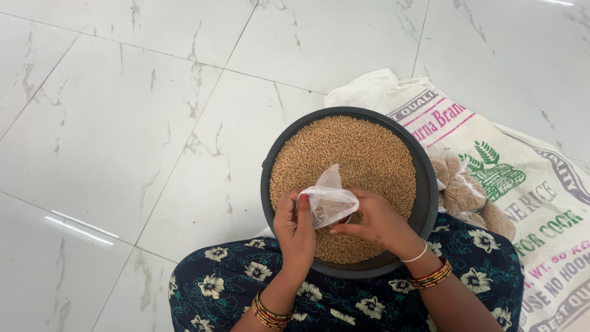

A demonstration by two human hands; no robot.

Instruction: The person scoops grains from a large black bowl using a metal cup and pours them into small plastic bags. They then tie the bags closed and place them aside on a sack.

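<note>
A white marble-veined tiled floor [123, 123] fills most of the head view, and on its right side lies a large woven rice sack [534, 203], spread flat, with a cluster of small filled plastic packets [464, 190] resting on it just beside the pan. The round dark pan [427, 184] sits against the person's lap, on the dark floral cloth [319, 301], heaped nearly to the rim with golden-brown wheat grain [362, 154].

Over the near part of the grain, both hands meet on one small clear plastic bag [329, 200]. The left hand [295, 230] pinches the bag's left edge between thumb and fingers, closed tight on the film. The right hand [375, 221] grips the opposite edge, fingers curled in (whether any grain sits in that palm cannot be told). The bag lies between the two hands, touching both, its long axis running up and away from the person, with its free corner pointing towards the pan's middle. Neither hand is nearer; each holds its own side.
</note>
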